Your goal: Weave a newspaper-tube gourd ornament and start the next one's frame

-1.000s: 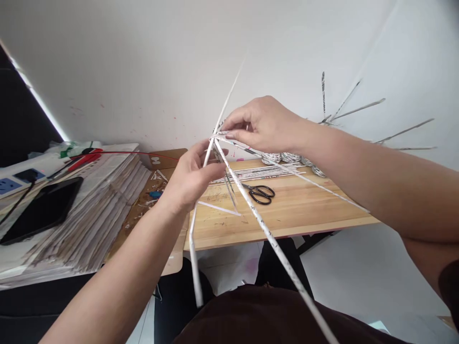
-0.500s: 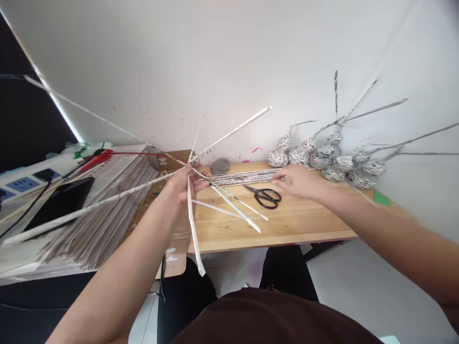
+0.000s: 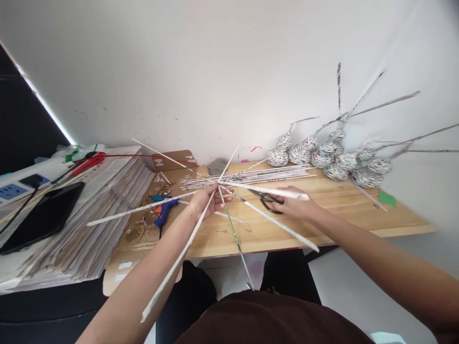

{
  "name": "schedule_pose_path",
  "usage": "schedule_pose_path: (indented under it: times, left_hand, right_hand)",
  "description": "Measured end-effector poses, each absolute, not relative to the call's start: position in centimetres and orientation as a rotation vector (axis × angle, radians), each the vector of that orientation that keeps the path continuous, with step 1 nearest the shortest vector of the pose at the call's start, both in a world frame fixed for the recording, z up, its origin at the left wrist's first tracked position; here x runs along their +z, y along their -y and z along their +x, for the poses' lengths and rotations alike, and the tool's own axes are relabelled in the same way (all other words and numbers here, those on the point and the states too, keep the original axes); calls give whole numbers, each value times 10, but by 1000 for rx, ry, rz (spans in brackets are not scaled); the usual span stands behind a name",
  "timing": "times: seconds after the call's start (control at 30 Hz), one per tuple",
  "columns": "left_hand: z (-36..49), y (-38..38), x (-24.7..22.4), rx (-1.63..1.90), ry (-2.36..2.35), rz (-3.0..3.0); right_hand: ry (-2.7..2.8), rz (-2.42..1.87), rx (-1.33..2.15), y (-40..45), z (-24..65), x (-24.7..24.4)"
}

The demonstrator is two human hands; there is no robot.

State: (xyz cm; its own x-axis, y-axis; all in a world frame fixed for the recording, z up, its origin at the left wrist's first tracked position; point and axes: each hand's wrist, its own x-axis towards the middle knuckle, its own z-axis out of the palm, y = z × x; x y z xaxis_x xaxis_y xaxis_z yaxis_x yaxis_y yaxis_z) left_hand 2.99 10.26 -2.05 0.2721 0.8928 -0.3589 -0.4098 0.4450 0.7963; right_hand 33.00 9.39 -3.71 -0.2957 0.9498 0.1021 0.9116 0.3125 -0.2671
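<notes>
My left hand (image 3: 208,202) pinches the crossing point of several rolled-paper sticks (image 3: 274,189), which fan out from it like spokes. One spoke is partly green, and another runs down across my left forearm. To the right, my right hand (image 3: 294,202) has its fingers closed at the handles of the black scissors (image 3: 268,204), low over the table; a white spoke passes in front and hides part of them. Behind both hands lies a bundle of loose paper sticks (image 3: 287,173) on the wooden table.
Woven paper gourds (image 3: 278,156) with long stems stand at the right by the wall. On the left are a stack of newspaper (image 3: 122,191), a phone (image 3: 46,215), a power strip (image 3: 17,187) and a blue glue gun (image 3: 165,210) on cardboard. A grey lump (image 3: 218,166) sits behind the bundle.
My right hand has moved from the stick bundle down to the scissors and closed on their handles. My left hand has shifted right and slightly down, with the spokes turned.
</notes>
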Motion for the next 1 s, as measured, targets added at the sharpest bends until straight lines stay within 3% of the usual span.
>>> schedule_pose_path:
  times: [0.27, 0.37, 0.73, 0.83, 1.0]
  left_hand:
    - [34, -102, -38, 962, -732, 715]
    - [39, -110, -40, 938, -743, 679]
    - [55, -115, -40, 949, -724, 705]
    - [54, -113, -38, 960, -774, 711]
    - [56, -126, -32, 1053, -844, 754]
  right_hand:
    - [2164, -2118, 58, -83, 406, -31]
    - [2122, -2034, 56, -82, 407, -27]
    - [1641, -1038, 1499, -123, 267, -38]
    - [1484, -867, 1573, -134, 237, -37]
    - [1371, -843, 1401, -146, 214, -33]
